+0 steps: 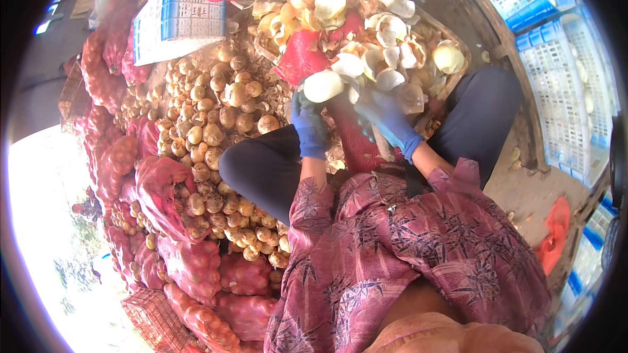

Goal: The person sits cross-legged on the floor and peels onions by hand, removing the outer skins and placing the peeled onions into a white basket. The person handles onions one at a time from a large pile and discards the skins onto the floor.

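My left hand [309,120], in a blue work glove, is closed around a peeled white onion [324,86]. My right hand [384,113], gloved alike and blurred, is just to the right; a grey handle-like thing [382,144] shows beneath its palm, and what tool it belongs to is hidden. Pale onion skins [387,29] are heaped in front of both hands, with red mesh [303,58] among them. Another peeled onion [448,59] rests at the right end of the heap. More red mesh cloth [355,139] lies between my legs, under the hands.
Unpeeled onions [213,135] are piled at the left, beside my knee. Beyond them lie full red mesh sacks [189,264]. A blue and white plastic crate [191,14] stands tilted at the upper left. Plastic crates [554,88] holding pale onions line the right side behind a wooden beam.
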### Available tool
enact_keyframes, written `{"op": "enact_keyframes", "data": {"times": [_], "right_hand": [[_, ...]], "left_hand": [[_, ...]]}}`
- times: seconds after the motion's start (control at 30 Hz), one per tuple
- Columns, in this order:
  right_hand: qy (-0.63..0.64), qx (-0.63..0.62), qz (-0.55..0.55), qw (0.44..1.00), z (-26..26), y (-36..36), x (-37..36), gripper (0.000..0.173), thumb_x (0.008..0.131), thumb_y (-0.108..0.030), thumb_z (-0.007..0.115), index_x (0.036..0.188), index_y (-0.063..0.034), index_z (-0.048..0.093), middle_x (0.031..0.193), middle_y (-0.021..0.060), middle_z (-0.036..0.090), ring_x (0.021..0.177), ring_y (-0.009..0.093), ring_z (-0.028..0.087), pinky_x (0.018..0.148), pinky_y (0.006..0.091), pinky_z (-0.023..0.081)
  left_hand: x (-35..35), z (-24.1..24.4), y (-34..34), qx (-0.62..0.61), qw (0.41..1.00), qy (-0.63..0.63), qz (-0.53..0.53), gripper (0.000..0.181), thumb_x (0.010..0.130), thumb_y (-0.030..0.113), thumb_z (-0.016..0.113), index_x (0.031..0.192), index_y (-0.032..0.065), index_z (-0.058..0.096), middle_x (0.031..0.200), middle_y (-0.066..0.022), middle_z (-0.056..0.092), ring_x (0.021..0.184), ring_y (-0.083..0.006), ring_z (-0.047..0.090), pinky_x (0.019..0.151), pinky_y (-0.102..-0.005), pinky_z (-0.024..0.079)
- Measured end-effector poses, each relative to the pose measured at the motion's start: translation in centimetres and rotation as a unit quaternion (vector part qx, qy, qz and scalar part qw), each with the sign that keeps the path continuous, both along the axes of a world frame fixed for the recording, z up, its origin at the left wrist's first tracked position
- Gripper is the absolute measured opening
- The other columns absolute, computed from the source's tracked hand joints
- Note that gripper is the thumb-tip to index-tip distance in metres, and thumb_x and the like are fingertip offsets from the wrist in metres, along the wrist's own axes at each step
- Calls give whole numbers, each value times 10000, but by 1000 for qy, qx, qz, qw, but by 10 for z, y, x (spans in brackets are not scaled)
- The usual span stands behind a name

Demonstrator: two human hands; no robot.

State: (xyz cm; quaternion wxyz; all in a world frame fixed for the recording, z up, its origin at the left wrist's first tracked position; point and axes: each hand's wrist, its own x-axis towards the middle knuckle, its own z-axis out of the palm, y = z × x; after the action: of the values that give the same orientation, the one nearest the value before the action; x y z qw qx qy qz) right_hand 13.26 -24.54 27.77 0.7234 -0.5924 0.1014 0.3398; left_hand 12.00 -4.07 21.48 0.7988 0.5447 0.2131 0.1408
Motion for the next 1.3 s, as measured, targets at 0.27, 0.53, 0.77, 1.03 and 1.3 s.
{"op": "enact_keyframes", "data": {"times": [0.27,0.53,0.77,1.03,1.3], "right_hand": [[-109,-130,50,984,8,-5,-18,318,948,-274,653,1094,-12,550,709,93,610,520,164,603,497,321,507],[-367,-353,126,851,6,3,-30,353,903,-271,643,1125,-4,580,972,234,667,853,432,649,740,488,532],[-172,-128,85,973,2,6,-7,361,924,-268,673,1109,31,592,843,159,685,690,251,685,633,391,533],[93,28,74,993,8,0,27,359,901,-306,704,1067,-10,586,768,88,649,572,176,629,466,301,510],[-109,-86,88,986,36,-10,-9,283,962,-282,643,1051,-27,560,732,53,622,514,139,595,482,287,508]], "left_hand": [[14,28,-21,80,989,92,89,313,1024,98,507,1326,16,526,1183,-81,632,939,-117,595,785,-265,507],[10,55,-58,497,863,72,49,613,958,244,618,1442,-49,384,1411,-285,467,1271,-422,470,1098,-473,361],[12,48,-17,399,915,44,-48,577,928,184,634,1421,-40,435,1353,-210,527,1205,-319,526,1042,-417,418],[21,41,11,65,996,8,-68,533,959,79,601,1449,-24,418,1402,-126,507,1218,-202,535,994,-350,482],[24,22,13,163,985,-1,-53,628,918,161,678,1455,-25,410,1387,-162,502,1243,-226,512,1034,-361,441]]}}
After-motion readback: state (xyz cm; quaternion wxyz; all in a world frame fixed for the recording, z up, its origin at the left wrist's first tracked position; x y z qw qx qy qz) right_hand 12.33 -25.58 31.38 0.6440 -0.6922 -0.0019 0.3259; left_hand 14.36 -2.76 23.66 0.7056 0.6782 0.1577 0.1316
